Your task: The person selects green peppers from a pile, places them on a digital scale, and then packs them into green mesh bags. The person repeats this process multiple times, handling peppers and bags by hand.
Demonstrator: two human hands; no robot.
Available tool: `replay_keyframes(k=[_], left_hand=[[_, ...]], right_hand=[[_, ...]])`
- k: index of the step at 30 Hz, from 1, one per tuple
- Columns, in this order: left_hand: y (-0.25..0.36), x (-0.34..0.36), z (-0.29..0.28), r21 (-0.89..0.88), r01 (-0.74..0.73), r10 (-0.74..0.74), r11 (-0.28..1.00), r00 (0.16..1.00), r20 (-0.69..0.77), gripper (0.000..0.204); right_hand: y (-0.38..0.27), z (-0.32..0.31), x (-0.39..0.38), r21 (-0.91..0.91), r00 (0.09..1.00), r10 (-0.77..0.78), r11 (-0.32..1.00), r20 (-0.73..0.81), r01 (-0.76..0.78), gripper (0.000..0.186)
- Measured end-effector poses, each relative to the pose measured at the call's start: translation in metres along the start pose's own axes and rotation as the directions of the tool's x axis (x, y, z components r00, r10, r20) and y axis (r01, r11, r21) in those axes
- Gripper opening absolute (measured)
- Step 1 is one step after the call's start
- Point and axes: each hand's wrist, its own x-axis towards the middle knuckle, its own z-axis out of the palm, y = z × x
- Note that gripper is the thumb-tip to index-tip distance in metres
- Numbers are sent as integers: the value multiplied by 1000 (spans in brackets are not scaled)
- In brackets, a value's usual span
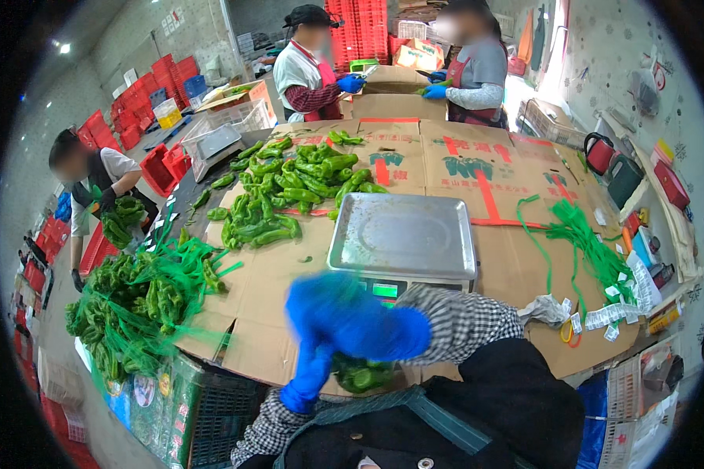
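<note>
My right hand [364, 319], in a blue glove and smeared by motion, reaches across in front of the scale. Below it, my left hand [310, 375] is also gloved in blue, its fingers partly covered by the right hand. The two hands appear to meet or overlap; what they grip, if anything, is hidden. A bunch of green peppers [361, 377] lies just under my right wrist, close to my body. Beyond the hands stands a scale with a metal tray [403, 234] and a lit green display [385, 290]. Loose green peppers [305, 178] are heaped behind and left of the tray.
Green net bags filled with peppers [145, 313] sit at the table's left edge. Empty green nets [590, 242] and white labels [612, 314] lie at right. Flattened cardboard [516, 270] covers the table. Two people stand across by a carton [395, 94]; another person at left holds peppers.
</note>
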Motion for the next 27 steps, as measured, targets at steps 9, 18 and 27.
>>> replay_keyframes(k=[9, 18, 27], left_hand=[[104, 9, -38, 31, 357, -358, 934, 923, 145, 26], [78, 54, -55, -485, -116, -50, 867, 947, -317, 37], [53, 38, -55, -70, 59, -78, 996, 951, -298, 25]], right_hand=[[13, -158, 29, -270, 843, -120, 962, -525, -31, 43], [141, -65, -41, 599, 898, 392, 677, 197, -427, 26], [113, -72, -66, -334, 930, 121, 911, -347, -243, 16]])
